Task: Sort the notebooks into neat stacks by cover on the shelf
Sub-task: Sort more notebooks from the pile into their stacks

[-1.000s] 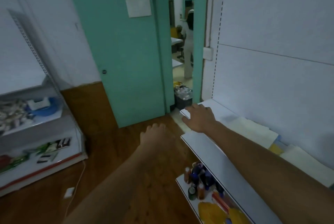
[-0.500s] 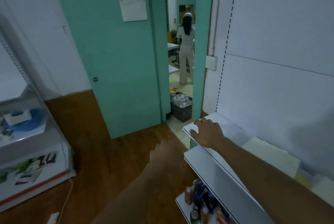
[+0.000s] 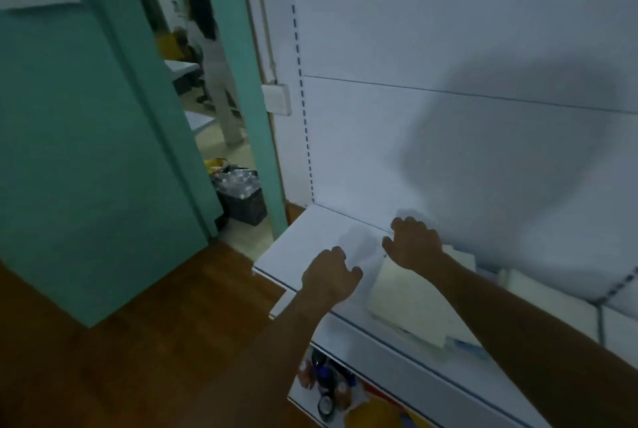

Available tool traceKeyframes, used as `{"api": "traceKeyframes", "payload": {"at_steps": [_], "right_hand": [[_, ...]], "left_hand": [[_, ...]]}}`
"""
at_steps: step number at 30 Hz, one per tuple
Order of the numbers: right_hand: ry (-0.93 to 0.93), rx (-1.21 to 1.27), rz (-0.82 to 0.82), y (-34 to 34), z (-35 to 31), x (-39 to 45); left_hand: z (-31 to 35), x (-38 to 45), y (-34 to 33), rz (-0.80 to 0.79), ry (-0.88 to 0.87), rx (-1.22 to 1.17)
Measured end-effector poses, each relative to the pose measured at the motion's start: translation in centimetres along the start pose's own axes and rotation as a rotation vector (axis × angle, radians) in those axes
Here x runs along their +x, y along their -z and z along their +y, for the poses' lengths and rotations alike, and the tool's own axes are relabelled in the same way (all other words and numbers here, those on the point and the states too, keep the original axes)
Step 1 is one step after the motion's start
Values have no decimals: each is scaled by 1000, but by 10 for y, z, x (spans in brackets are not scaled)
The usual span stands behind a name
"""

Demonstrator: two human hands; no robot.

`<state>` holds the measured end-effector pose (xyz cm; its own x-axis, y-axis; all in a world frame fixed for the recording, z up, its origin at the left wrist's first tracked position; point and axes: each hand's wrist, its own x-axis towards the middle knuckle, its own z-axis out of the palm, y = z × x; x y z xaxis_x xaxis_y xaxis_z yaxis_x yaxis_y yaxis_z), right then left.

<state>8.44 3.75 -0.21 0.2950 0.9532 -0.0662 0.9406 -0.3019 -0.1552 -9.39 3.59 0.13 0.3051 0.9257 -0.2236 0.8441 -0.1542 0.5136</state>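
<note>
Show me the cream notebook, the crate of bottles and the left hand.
cream notebook (image 3: pixel 407 303), head view, middle of cover.
crate of bottles (image 3: pixel 245 202), head view, dark front wall.
left hand (image 3: pixel 328 277), head view, back of hand.

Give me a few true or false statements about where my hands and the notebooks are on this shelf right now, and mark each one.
1. Both hands are over the white shelf. True.
2. The left hand holds a notebook up in the air. False: it holds no notebook.
3. A cream notebook lies on the shelf beside the right hand. True.
4. The teal door is fully closed. False: it stands open, a person visible beyond.
5. Bottles stand on a lower shelf. True.
</note>
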Motion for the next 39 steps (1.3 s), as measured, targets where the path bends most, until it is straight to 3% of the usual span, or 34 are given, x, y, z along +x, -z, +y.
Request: {"api": "traceKeyframes", "payload": {"at_steps": [5,10,14,20,27,31,39], "right_hand": [[-375,84,-16,-33,57,-26],[-628,216,-26,-52,62,-56],[-725,221,46,-73,49,-68],[-914,482,157,-77,37,-72],[-921,689,174,-79,46,-77],[-882,785,180,-113,82,-69],[-795,832,94,-72,75,-85]], "left_hand": [[21,39,-27,-202,-69,-93],[24,65,-58,-391,-143,-123],[23,68,-78,-341,-182,-146],[16,77,-83,-309,-210,-116],[14,72,-75,-272,-167,-103],[20,60,-75,-206,-140,-95],[41,34,-88,-244,-157,12]]}}
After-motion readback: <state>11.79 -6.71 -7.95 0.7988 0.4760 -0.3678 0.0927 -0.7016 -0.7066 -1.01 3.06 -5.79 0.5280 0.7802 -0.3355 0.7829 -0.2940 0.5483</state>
